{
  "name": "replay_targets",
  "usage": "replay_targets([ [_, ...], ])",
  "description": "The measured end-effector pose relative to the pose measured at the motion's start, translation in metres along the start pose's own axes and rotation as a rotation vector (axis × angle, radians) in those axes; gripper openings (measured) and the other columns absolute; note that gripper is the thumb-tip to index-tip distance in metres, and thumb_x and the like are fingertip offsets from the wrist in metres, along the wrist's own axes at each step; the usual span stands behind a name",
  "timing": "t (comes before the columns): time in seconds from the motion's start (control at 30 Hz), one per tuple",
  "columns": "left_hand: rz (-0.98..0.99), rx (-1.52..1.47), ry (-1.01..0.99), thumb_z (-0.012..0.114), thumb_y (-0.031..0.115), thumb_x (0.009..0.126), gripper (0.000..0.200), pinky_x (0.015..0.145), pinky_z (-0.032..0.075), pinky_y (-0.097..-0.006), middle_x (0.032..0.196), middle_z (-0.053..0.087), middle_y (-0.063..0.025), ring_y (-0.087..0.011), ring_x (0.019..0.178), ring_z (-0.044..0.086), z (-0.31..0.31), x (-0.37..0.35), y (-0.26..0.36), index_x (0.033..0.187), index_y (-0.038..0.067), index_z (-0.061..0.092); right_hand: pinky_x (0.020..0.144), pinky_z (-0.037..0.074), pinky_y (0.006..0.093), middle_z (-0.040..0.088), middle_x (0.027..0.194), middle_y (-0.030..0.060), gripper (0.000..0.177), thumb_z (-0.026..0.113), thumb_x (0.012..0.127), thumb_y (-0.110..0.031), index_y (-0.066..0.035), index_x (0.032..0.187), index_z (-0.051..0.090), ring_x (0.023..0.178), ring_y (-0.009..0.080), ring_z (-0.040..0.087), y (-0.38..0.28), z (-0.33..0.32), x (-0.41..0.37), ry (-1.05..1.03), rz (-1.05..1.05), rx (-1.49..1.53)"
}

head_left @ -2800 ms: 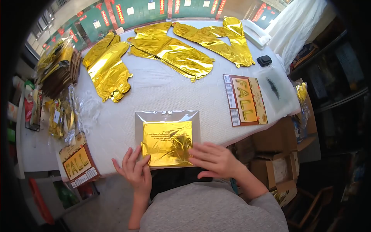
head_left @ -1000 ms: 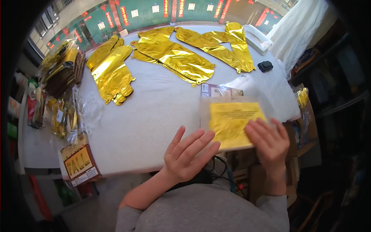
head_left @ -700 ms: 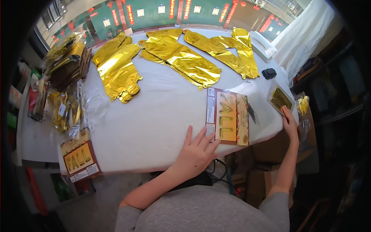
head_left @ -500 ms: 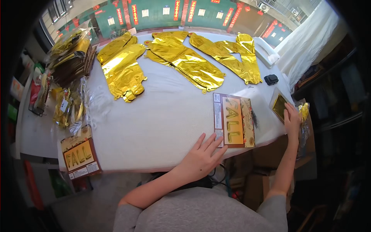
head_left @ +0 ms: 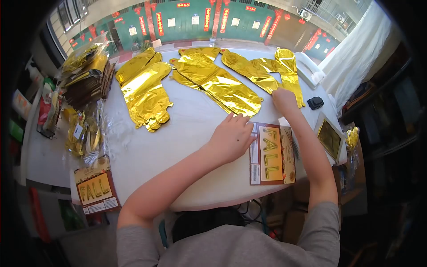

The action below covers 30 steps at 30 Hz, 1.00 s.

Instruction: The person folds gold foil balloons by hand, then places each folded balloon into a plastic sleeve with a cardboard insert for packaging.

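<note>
My left hand [head_left: 232,137] is at the middle of the table, its fingers slightly apart. Its fingertips reach the lower end of the middle gold foil balloon [head_left: 222,84], and its little-finger side lies by a FALL balloon card [head_left: 272,153]. Over the lower end of the right gold foil balloon [head_left: 291,73], my right hand [head_left: 284,100] has its fingers curled closed. What they hold, if anything, is hidden. A third gold foil balloon [head_left: 144,91] lies flat at the left. Right of my right forearm is a clear packet with gold foil inside [head_left: 330,138].
At the left edge stand a pile of bagged packets [head_left: 86,73] and crumpled clear bags with gold foil [head_left: 84,133]. Another FALL card [head_left: 95,189] lies at the front left. A small black object [head_left: 315,103] and a white tray-like item [head_left: 309,69] are at the right.
My right hand has left the gold foil packet and moved left and away from me to the right balloon. My left hand has slid forward from the FALL card towards the middle balloon.
</note>
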State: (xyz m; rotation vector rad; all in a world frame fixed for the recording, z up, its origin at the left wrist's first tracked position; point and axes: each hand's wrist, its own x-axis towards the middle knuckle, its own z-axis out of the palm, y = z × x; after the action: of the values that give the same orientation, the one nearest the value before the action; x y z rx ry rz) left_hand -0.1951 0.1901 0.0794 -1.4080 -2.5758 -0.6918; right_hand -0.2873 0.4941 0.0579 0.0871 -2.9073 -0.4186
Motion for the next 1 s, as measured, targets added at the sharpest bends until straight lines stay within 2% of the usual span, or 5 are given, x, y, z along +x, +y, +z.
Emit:
replay_targets([
  [0.1,0.030,0.000,0.112,0.068,0.028,0.096,0.037,0.116,0.039,-0.0525,0.131,0.064,-0.0210,-0.0351,0.127,0.058,0.021,0.047,-0.023,0.114,-0.005,0.066,0.074,0.058,0.0468,0.074,0.083,0.0161,0.017,0.067,0.087,-0.016,-0.002,0.081,0.076,0.079,0.0356,0.073,0.009,-0.007,0.009,0.012,-0.005,0.064],
  [0.37,-0.116,0.144,0.165,0.056,0.038,0.103,0.062,0.125,0.024,-0.0545,0.153,0.050,-0.0214,-0.0311,0.146,0.043,0.094,0.144,-0.013,0.145,-0.007,0.049,0.069,0.057,0.0378,0.075,0.074,0.0149,0.016,0.082,0.073,-0.017,-0.003,0.079,0.079,0.068,0.0271,0.071,0.046,-0.036,0.034,-0.159,0.040,0.566],
  [0.57,-0.160,0.182,0.111,0.048,0.047,0.105,0.070,0.128,0.014,-0.0547,0.153,0.051,-0.0205,-0.0308,0.151,0.038,0.111,0.147,-0.012,0.150,-0.007,0.047,0.068,0.054,0.0327,0.075,0.075,0.0092,0.020,0.082,0.080,-0.020,0.000,0.085,0.078,0.067,0.0166,0.068,0.067,-0.016,0.042,-0.305,0.150,0.860],
  [0.87,-0.149,0.179,-0.022,0.048,0.049,0.104,0.070,0.128,0.007,-0.0591,0.154,0.049,-0.0193,-0.0332,0.153,0.031,0.094,0.151,-0.012,0.148,-0.007,0.051,0.068,0.052,0.0349,0.071,0.076,0.0107,0.028,0.068,0.090,-0.025,0.002,0.092,0.074,0.070,0.0175,0.065,0.092,-0.036,0.106,-0.043,0.218,0.810],
  [1.0,-0.157,0.133,-0.052,0.051,0.048,0.103,0.069,0.126,0.005,-0.0655,0.152,0.049,-0.0187,-0.0328,0.150,0.034,0.091,0.150,-0.012,0.146,-0.006,0.053,0.058,0.046,0.0305,0.061,0.075,0.0001,0.022,0.067,0.095,-0.022,-0.001,0.094,0.072,0.067,0.0104,0.056,0.103,-0.087,0.143,0.081,0.375,0.846],
])
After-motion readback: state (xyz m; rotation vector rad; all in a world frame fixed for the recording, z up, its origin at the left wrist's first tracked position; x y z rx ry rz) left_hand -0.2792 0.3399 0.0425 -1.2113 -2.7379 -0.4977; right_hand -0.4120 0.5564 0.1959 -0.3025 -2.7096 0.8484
